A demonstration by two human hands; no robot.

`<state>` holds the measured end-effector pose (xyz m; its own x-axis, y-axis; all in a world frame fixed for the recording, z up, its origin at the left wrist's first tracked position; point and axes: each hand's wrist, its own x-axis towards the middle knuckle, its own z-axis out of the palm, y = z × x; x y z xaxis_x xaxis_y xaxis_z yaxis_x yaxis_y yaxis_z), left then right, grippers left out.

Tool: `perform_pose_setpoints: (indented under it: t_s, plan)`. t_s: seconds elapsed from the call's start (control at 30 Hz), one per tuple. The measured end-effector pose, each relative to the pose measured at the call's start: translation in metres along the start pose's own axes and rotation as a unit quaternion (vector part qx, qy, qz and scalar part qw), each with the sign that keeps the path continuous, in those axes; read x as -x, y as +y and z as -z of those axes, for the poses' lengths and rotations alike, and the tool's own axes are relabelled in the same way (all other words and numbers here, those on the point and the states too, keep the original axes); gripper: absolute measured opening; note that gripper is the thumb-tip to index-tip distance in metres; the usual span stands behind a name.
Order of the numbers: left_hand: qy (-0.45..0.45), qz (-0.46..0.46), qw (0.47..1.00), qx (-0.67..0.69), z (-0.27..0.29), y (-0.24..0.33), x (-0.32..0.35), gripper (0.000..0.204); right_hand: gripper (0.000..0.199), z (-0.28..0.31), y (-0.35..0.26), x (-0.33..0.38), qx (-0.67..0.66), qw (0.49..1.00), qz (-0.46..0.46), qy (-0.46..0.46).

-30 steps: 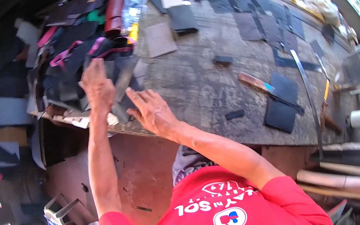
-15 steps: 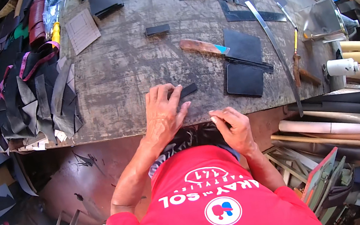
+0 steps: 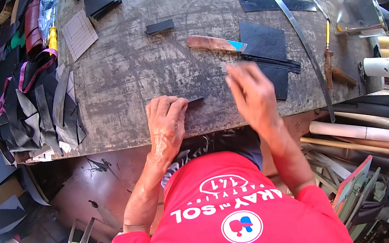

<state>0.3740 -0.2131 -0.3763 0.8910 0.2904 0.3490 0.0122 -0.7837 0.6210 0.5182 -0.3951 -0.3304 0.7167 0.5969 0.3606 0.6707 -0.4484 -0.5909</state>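
My left hand rests near the table's front edge with its fingers curled together. A small black leather strip sticks out beside its fingertips, partly hidden by the hand. My right hand is raised over the table, smeared by motion, so what its fingers hold cannot be made out. Just behind it lie black leather panels with dark narrow strips across them. A knife with a brown handle and a blue part lies beside the panels. Further back sits another small black leather piece.
Dark leather scraps heap at the left. A black square, a long metal strip and a yellow-shafted tool lie right. A clear container and white bottle stand at the right edge, above material rolls.
My right hand has risen from the table edge and moved forward over the leather panels. My left hand's fingers have curled in, covering more of the small strip.
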Motion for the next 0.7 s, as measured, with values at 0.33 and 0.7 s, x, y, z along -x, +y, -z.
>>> perform_pose_setpoints:
  t_s: [0.33,0.7]
  plan:
    - [0.013,0.022,0.997,-0.068,0.011,0.007,0.001,0.038,0.018,-0.006,0.045,-0.084,0.129,0.974,0.019,-0.184]
    - [-0.106,-0.036,0.993,-0.035,0.002,0.002,0.000,0.048,0.007,-0.003,0.001,0.056,-0.445,0.855,-0.265,-0.037]
